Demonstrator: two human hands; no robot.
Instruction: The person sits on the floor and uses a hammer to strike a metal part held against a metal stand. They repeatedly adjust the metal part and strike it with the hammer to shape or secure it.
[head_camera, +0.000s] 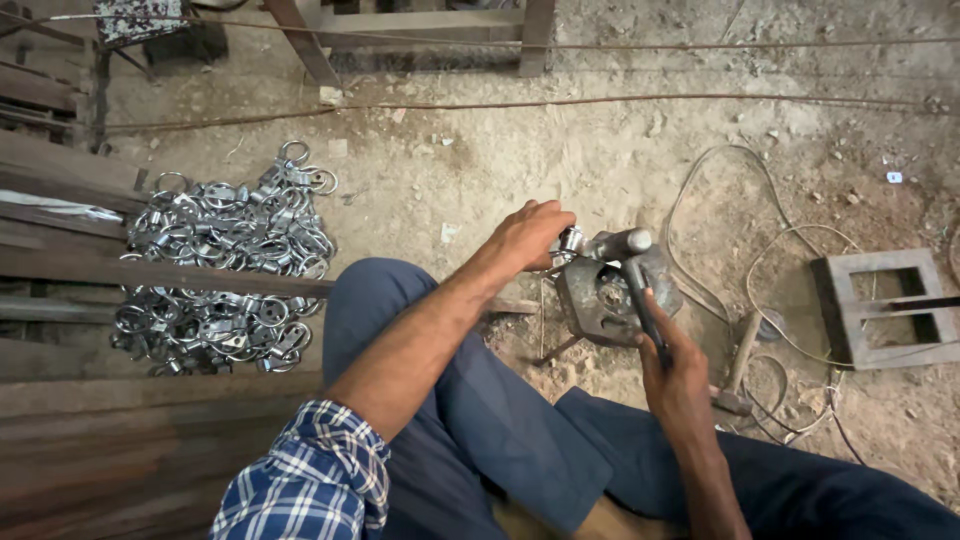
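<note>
Steel is what I have in both hands, seen from the one camera on my head looking down past my knees. My left hand (532, 233) reaches forward over my raised left knee, and its grip is clamped together on a small shiny metal fitting (571, 241), pinching it at the top edge of the dark iron block (605, 295) that sits on the dirt floor (560, 150). I hold the fitting there because the block gives it a hard seat, and my fingers keep it from skidding off. My right hand (672, 372) has its grip closed around the handle of the hammer (636, 280). The hammer's long axis runs from my right hand up and slightly left, away from me; its head (620, 243) lies across that line at the far end, just beside the fitting and above the block. I grip well down the handle, which gives the head room to swing. The fitting is too small to tell which way its own long side points.

To my left a heap of similar bright ring fittings (225, 265) lies on the floor among wooden planks (150, 272), near my left arm. A second hammer (738, 370) rests on the ground just right of my right hand, among loose grey wire (760, 260), and a hollow rectangular metal frame (880, 305) lies farther right, well apart from the block
</note>
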